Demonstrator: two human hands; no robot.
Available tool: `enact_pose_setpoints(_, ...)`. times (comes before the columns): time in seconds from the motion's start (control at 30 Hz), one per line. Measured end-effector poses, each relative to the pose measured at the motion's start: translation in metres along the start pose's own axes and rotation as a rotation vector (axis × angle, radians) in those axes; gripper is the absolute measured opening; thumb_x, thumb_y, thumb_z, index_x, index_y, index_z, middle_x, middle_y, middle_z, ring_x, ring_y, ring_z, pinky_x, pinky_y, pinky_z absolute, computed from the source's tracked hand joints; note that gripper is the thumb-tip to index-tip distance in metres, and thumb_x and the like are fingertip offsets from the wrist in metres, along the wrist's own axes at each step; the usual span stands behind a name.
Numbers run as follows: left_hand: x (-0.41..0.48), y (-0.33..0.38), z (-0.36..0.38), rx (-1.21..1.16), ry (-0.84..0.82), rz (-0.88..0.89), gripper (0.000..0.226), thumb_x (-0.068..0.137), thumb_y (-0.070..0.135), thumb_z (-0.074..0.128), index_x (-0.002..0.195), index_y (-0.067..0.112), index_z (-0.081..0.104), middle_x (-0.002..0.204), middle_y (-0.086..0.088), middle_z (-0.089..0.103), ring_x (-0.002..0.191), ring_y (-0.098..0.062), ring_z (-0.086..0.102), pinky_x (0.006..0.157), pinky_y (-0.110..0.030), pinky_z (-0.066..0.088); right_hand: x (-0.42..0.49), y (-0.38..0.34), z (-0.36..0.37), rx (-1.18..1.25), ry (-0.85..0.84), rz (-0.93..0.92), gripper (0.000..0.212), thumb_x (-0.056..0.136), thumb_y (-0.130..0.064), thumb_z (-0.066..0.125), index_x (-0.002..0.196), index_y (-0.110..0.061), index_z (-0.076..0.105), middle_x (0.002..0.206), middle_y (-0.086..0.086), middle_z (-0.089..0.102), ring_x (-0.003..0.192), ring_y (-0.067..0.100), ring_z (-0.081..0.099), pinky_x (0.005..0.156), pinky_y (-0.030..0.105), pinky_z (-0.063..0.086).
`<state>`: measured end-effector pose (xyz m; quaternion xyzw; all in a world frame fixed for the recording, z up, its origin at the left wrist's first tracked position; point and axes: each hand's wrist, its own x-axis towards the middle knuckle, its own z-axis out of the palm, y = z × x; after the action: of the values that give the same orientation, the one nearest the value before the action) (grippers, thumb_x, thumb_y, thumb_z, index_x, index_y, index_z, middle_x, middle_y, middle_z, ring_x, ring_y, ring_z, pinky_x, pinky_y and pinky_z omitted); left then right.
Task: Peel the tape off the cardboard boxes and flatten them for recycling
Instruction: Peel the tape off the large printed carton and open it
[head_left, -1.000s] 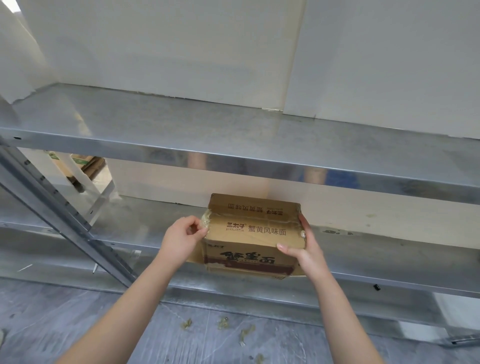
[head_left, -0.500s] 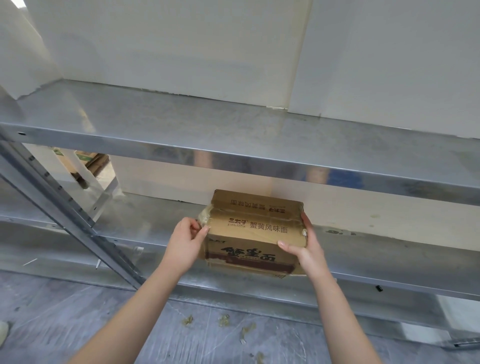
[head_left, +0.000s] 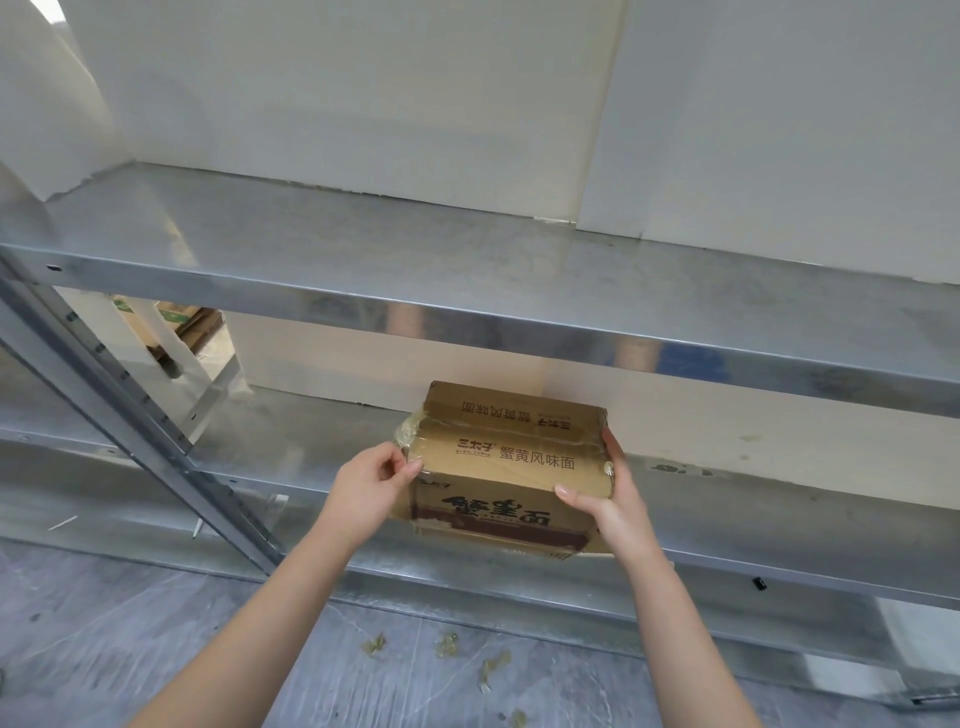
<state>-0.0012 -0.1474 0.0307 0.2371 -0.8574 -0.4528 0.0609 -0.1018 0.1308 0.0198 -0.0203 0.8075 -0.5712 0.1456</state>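
On the lower metal shelf (head_left: 322, 457), the right hand (head_left: 613, 501) gripped the cardboard box (head_left: 511, 467) while the left hand (head_left: 371, 483) pinched the clear tape (head_left: 408, 434) at its corner.

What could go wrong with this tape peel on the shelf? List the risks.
1. The left hand pinches only the crumpled clear tape at the corner; it may tear short.
2. The cardboard box overhangs the lower shelf edge; pulling could drag it off, with only the right hand steadying it.
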Motion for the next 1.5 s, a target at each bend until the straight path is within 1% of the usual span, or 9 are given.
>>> enact_pose_setpoints(0.2, 0.013, 0.014, -0.006, -0.189, 0.101, -0.031, 0.023, 0.088, 0.033, 0.067, 0.108, 0.023, 0.06, 0.099, 0.01, 0.064, 0.093, -0.007, 0.06, 0.083, -0.025, 0.046, -0.001, 0.001, -0.001, 0.011, -0.015, 0.005, 0.099, 0.072, -0.025, 0.086, 0.149, -0.042, 0.026, 0.152, -0.005, 0.038, 0.14, 0.02, 0.035, 0.111, 0.037, 0.031)
enact_pose_setpoints(0.4, 0.024, 0.025, -0.004, -0.027, 0.171, 0.077, 0.003, 0.088, 0.022, 0.069, 0.085, 0.021, 0.068, 0.083, 0.009, 0.066, 0.081, -0.01, 0.061, 0.069, -0.017, 0.044, 0.0, 0.001, 0.001, 0.015, 0.006, 0.015, 0.098, 0.072, -0.024, 0.086, 0.148, -0.042, 0.027, 0.151, -0.004, 0.04, 0.138, 0.022, 0.038, 0.114, 0.043, 0.033)
enact_pose_setpoints(0.5, 0.021, 0.022, 0.001, 0.156, 0.211, 0.244, 0.004, 0.088, 0.014, 0.067, 0.086, 0.016, 0.07, 0.086, 0.007, 0.06, 0.081, -0.014, 0.058, 0.069, -0.026, 0.043, 0.0, 0.002, 0.003, 0.014, 0.025, 0.027, 0.099, 0.071, -0.023, 0.086, 0.149, -0.043, 0.028, 0.15, -0.005, 0.042, 0.138, 0.023, 0.039, 0.114, 0.045, 0.035)
enact_pose_setpoints(0.83, 0.024, 0.022, 0.001, -0.066, 0.134, 0.147, 0.002, 0.089, 0.018, 0.067, 0.09, 0.02, 0.067, 0.1, 0.006, 0.057, 0.098, -0.011, 0.054, 0.069, -0.007, 0.037, -0.001, 0.001, 0.0, -0.043, -0.005, -0.011, 0.101, 0.071, -0.033, 0.086, 0.15, -0.039, 0.025, 0.151, -0.005, 0.04, 0.139, 0.019, 0.037, 0.112, 0.039, 0.033)
enact_pose_setpoints(1.03, 0.036, 0.013, -0.009, -0.119, -0.014, 0.103, 0.046, 0.078, 0.023, 0.079, 0.114, 0.023, 0.05, 0.11, 0.007, 0.058, 0.107, -0.011, 0.054, 0.085, -0.024, 0.041, 0.002, -0.005, -0.022, -0.211, -0.185, -0.018, 0.11, 0.062, -0.076, 0.071, 0.15, -0.048, 0.012, 0.159, -0.008, 0.022, 0.146, 0.017, 0.022, 0.118, 0.04, 0.024)
enact_pose_setpoints(1.2, 0.049, 0.004, -0.014, 0.031, -0.289, 0.223, 0.07, 0.077, 0.036, 0.079, 0.136, 0.041, 0.04, 0.15, 0.014, 0.025, 0.138, -0.012, 0.025, 0.088, -0.006, 0.033, 0.005, -0.019, -0.035, -0.493, -0.072, -0.016, 0.093, 0.07, -0.061, 0.076, 0.148, -0.045, 0.028, 0.155, 0.002, 0.024, 0.143, 0.029, 0.02, 0.117, 0.047, 0.025)
enact_pose_setpoints(1.3, 0.057, 0.004, -0.02, 0.026, -0.393, 0.253, 0.082, 0.065, 0.059, 0.076, 0.131, 0.057, 0.029, 0.151, 0.026, 0.021, 0.142, -0.006, 0.021, 0.113, -0.026, 0.026, 0.006, -0.036, -0.034, -0.724, -0.038, -0.058, 0.091, 0.067, -0.066, 0.075, 0.145, -0.041, 0.035, 0.151, 0.0, 0.025, 0.138, 0.028, 0.023, 0.115, 0.048, 0.027)
enact_pose_setpoints(1.4, 0.065, 0.006, -0.026, 0.072, -0.49, 0.249, 0.102, 0.053, 0.073, 0.074, 0.139, 0.052, 0.022, 0.149, 0.029, 0.018, 0.142, -0.003, 0.017, 0.116, -0.027, 0.019, 0.005, -0.054, -0.018, -0.878, 0.035, -0.21, 0.082, 0.067, -0.078, 0.06, 0.14, -0.044, 0.042, 0.144, -0.006, 0.029, 0.134, 0.024, 0.025, 0.111, 0.047, 0.026)
enact_pose_setpoints(1.5, 0.073, 0.006, -0.027, 0.077, -0.524, 0.195, 0.119, 0.054, 0.068, 0.078, 0.148, 0.045, 0.009, 0.155, 0.023, 0.008, 0.143, -0.005, 0.012, 0.118, -0.032, 0.017, 0.007, -0.077, 0.018, -0.846, 0.015, -0.387, 0.058, 0.079, -0.067, 0.058, 0.133, -0.045, 0.05, 0.14, -0.006, 0.038, 0.131, 0.021, 0.031, 0.11, 0.042, 0.032)
